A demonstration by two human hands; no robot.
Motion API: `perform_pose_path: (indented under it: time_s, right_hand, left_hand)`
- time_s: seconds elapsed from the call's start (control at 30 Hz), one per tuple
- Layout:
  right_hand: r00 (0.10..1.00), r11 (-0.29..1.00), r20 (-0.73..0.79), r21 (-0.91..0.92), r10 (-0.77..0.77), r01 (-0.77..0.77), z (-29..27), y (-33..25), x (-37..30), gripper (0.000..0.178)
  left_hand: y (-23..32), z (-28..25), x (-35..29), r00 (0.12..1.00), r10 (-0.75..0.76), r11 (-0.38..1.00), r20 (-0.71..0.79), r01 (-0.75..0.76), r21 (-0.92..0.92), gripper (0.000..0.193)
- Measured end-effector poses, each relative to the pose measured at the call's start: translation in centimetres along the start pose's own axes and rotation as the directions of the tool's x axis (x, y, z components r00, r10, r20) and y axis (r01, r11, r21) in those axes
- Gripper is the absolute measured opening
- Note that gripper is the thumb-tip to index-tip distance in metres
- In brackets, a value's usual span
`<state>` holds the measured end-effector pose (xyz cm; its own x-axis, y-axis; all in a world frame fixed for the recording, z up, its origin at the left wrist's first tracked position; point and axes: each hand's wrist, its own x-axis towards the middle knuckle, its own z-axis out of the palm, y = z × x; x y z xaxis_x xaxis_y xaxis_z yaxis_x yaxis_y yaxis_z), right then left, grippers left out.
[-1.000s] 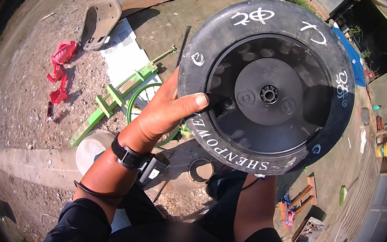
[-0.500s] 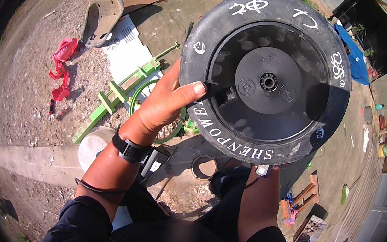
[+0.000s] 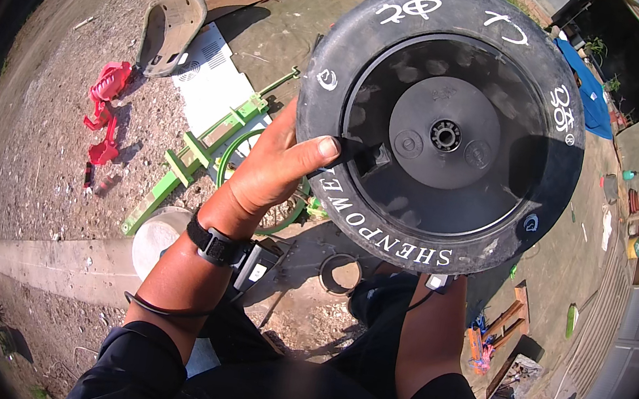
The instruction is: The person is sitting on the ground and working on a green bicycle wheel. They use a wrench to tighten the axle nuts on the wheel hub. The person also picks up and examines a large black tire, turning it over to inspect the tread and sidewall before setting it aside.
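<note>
A black wheel [image 3: 436, 162] with a rubber tyre and white markings is held up in front of me, its flat disc side facing me. At the disc's centre is a round hub with a toothed hole. My left hand [image 3: 280, 163] grips the tyre's left edge, thumb across the front sidewall and fingers hidden behind. From below, my right forearm [image 3: 436, 325] reaches up to the wheel's bottom edge. The wheel covers my right hand, so its fingers do not show. A dark shadow falls over part of the disc and the tyre's right side.
Left of the wheel lie a green metal frame [image 3: 198, 149], a white panel [image 3: 209, 58] and a grey moulded seat shell [image 3: 171, 31]. Red plastic pieces [image 3: 110, 82] lie on gravel farther left. Below stand a white bucket [image 3: 158, 243] and a round ring [image 3: 341, 274]. Wood pieces [image 3: 508, 318] lie at lower right.
The wheel looks slightly larger and sits a touch farther right at its right edge. The background has shifted slightly. My left hand keeps the same grip.
</note>
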<state>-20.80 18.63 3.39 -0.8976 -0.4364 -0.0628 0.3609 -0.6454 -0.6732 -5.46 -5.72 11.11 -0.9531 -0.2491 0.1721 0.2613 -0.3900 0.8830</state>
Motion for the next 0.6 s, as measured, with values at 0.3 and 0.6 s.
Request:
perform_pose_path:
  time_s: [0.3,0.6]
  right_hand:
    - [1.0,1.0,0.005,-0.002,0.01,-0.01,0.19,0.37,0.04,0.076]
    - [1.0,1.0,0.005,-0.006,0.009,-0.009,0.19,0.52,0.07,0.075]
  left_hand:
    - [-0.02,-0.16,-0.3,1.0,0.007,1.0,0.006,-0.006,-0.006,0.086]
    - [-0.24,-0.31,-0.3,1.0,0.007,1.0,0.008,-0.007,-0.029,0.081]
